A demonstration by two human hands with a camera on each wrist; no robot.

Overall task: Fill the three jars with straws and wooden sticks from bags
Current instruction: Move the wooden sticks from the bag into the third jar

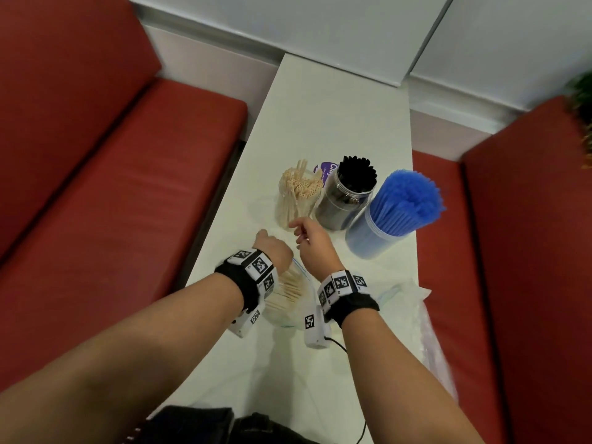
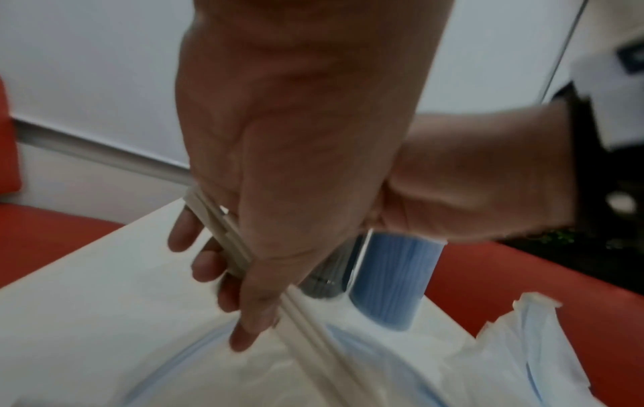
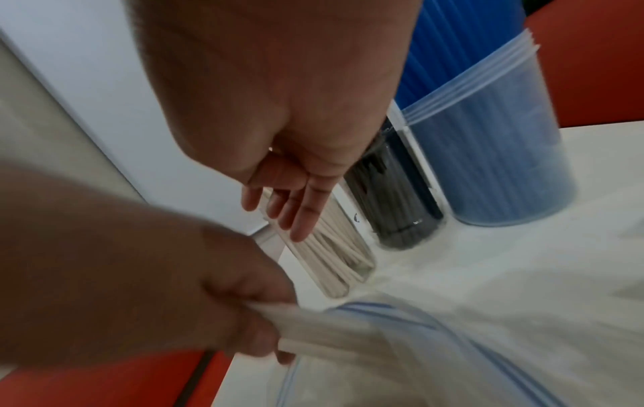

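Three clear jars stand mid-table: one with beige straws (image 1: 299, 193) (image 3: 331, 256), one with black straws (image 1: 347, 193) (image 3: 397, 209), and one packed with blue straws (image 1: 394, 213) (image 2: 394, 281). My left hand (image 1: 272, 248) (image 2: 223, 278) grips a small bundle of beige straws (image 2: 223, 234) (image 3: 313, 325). It holds them over the mouth of a zip bag (image 1: 288, 299) (image 3: 418, 358) that lies near me with more straws inside. My right hand (image 1: 304, 233) (image 3: 296, 209) hovers just in front of the beige jar with straight fingers, holding nothing.
The narrow white table (image 1: 320, 123) runs between two red benches (image 1: 112, 187) (image 1: 528, 251). Crumpled clear bags (image 1: 413, 299) lie at the table's right edge. A purple-labelled item (image 1: 326, 169) sits behind the jars. A black cable (image 1: 339, 344) trails from my right wrist.
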